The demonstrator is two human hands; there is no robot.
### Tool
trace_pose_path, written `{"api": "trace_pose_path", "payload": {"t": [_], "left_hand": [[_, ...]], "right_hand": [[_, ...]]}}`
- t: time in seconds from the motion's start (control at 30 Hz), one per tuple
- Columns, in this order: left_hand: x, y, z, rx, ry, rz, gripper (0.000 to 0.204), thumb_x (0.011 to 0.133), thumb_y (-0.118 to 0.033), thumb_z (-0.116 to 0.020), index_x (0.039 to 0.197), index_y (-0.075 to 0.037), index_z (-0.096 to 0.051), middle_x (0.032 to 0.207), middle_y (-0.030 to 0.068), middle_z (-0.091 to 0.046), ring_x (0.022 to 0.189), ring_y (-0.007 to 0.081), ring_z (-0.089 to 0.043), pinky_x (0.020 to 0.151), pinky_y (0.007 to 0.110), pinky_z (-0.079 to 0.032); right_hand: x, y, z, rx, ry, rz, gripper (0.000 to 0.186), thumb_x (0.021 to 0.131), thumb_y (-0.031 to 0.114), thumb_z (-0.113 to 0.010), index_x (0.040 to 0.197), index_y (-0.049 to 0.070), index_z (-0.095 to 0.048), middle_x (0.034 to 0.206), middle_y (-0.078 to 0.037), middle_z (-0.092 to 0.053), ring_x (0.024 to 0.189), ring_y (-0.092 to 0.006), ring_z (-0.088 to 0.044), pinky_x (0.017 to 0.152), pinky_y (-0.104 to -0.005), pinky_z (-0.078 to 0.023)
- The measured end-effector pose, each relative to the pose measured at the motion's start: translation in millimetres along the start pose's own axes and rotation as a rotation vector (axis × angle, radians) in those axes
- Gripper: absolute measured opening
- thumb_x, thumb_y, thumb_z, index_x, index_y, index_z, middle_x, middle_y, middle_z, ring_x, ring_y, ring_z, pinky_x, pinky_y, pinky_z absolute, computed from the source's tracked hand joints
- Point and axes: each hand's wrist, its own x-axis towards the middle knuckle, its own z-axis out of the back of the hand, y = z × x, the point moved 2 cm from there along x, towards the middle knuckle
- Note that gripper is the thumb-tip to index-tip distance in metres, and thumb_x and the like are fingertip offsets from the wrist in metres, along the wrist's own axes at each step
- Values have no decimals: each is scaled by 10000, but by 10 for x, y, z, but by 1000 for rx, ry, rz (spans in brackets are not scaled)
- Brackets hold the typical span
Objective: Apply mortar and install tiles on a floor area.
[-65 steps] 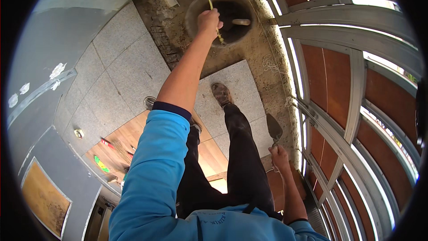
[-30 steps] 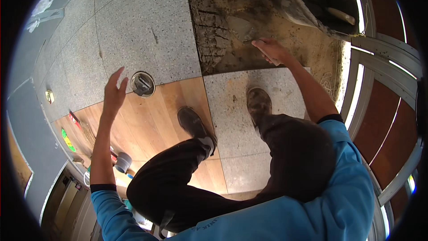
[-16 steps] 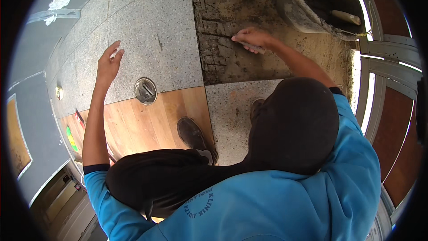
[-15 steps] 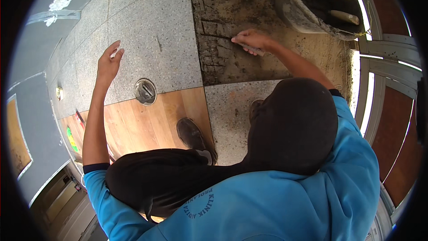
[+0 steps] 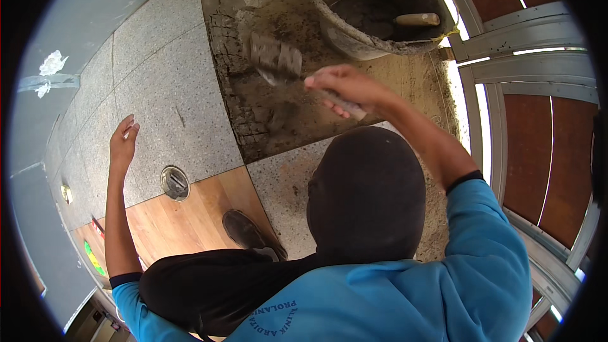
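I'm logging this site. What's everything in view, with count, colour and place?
Flat metal trowel: 1, grey, in right hand
Round crusted bucket: 1, grey, upper centre
Wooden tool handle: 1, tan, inside bucket
Thin string: 1, yellow, bucket rim
Rough floor patch: 1, brown, upper centre
Speckled tiles: several, grey, left and centre
Wood-look boards: several, brown, lower left
Round metal disc: 1, grey, boards' edge
Small objects: 2, green-yellow and red-white, far left
Panelled metal frame: 1, grey and brown, right
Wall: 1, grey, left
Shirt: 1, blue, bottom
Shoe: 1, dark, on boards
Left hand: 1, bare, over tiles
Right hand: 1, bare, around trowel
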Motion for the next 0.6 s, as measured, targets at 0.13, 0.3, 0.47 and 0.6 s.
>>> {"api": "trace_pose_path", "payload": {"t": [0.13,0.3,0.47,0.6], "left_hand": [[16,-78,-8,6,-25,-24,469,982,-251,-637,1390,-30,-569,1320,203,-631,1180,255,-620,1031,352,-461],[16,-140,-54,5,-7,-71,469,983,-262,-638,1381,-22,-573,1292,187,-651,1169,243,-626,1026,343,-461],[125,-359,-120,131,-25,-135,468,989,-297,-619,1363,-17,-585,1269,181,-665,1182,253,-630,1030,350,-461],[40,-139,47,170,-57,-205,493,981,-355,-620,1352,-30,-600,1260,180,-671,1175,250,-637,1019,341,-465]], "right_hand": [[-724,627,344,-123,-227,102,466,954,493,-629,1139,65,-638,649,2,-548,491,-68,-520,403,-225,-440],[-929,947,1155,-633,-684,200,438,962,468,-608,1154,76,-649,680,-68,-625,556,-171,-639,461,-306,-508],[-521,775,1549,-1756,-1058,287,340,947,393,-589,1036,65,-597,865,-204,-709,777,-424,-696,701,-483,-564],[-669,854,1168,-1499,-1039,592,344,966,396,-589,1109,87,-639,862,-168,-730,758,-356,-708,716,-423,-553]]}}
